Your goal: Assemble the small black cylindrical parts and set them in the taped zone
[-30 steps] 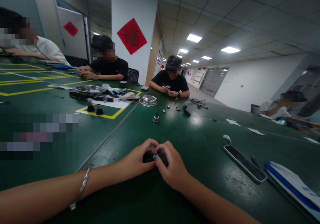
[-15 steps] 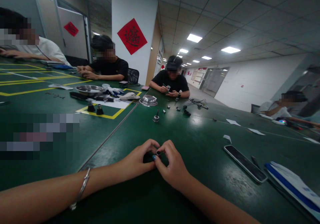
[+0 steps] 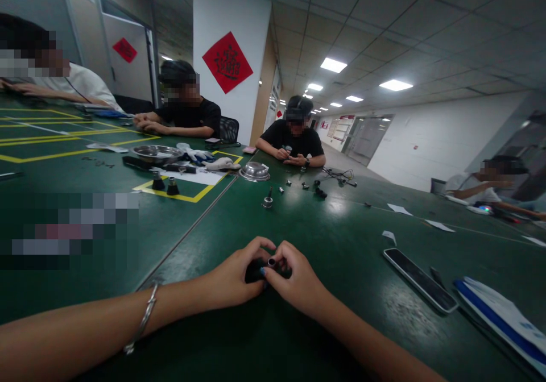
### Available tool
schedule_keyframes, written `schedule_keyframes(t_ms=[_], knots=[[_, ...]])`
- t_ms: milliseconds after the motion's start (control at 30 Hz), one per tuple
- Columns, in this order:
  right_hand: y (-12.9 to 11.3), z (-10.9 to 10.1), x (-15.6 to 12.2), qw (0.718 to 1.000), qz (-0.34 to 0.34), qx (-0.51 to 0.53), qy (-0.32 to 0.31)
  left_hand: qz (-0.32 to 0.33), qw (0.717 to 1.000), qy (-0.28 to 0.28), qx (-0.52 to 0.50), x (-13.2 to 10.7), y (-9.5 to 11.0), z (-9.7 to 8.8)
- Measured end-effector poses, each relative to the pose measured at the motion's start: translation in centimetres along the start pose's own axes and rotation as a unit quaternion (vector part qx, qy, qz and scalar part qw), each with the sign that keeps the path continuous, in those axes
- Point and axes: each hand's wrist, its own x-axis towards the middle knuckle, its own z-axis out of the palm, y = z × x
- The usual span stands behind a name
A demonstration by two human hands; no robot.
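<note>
Pinching small tube [image 3: 271, 262] with right hand [image 3: 298, 277]; left hand [image 3: 236, 274] fingers curled alongside, can't tell if touching. Tiny grip could let it slip onto table [image 3: 341, 245].

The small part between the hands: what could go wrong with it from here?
The small part might slip, as the right hand seems only to pinch it.
The left hand, curled close by, could perhaps nudge it loose.
If dropped, it might roll on the table, whose surface looks smooth and shiny.
</note>
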Motion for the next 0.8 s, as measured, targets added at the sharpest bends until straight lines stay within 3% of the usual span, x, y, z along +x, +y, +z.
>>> schedule_keyframes(t_ms=[233, 367, 467, 567, 633, 733, 800], knots=[[0.0, 0.2, -0.5, 0.993, -0.027, -0.110, 0.025, 0.029, 0.998, -0.004, 0.057, -0.1, 0.2, -0.1], [-0.2, 0.1, -1.1, 0.980, -0.071, -0.175, 0.066, 0.050, 0.990, -0.009, 0.132, 0.3, 0.1, -1.5], [-0.1, -0.1, -1.3, 0.981, -0.085, -0.152, 0.084, 0.040, 0.987, -0.067, 0.137, 0.7, 0.4, -4.0], [-0.2, 0.0, -1.4, 0.983, -0.089, -0.143, 0.075, 0.008, 0.976, -0.198, 0.089, 0.9, 0.9, -7.3], [-0.3, 0.1, -1.4, 0.985, -0.079, -0.139, 0.062, -0.031, 0.965, -0.253, 0.063, 0.8, 1.1, -9.5], [-0.5, 0.0, -1.4, 0.988, -0.065, -0.136, 0.036, -0.101, 0.957, -0.262, 0.073, 0.4, 0.7, -12.4], [-0.7, -0.1, -1.4, 0.989, -0.061, -0.135, 0.025, -0.143, 0.960, -0.218, 0.102, 0.2, -0.3, -14.0]])
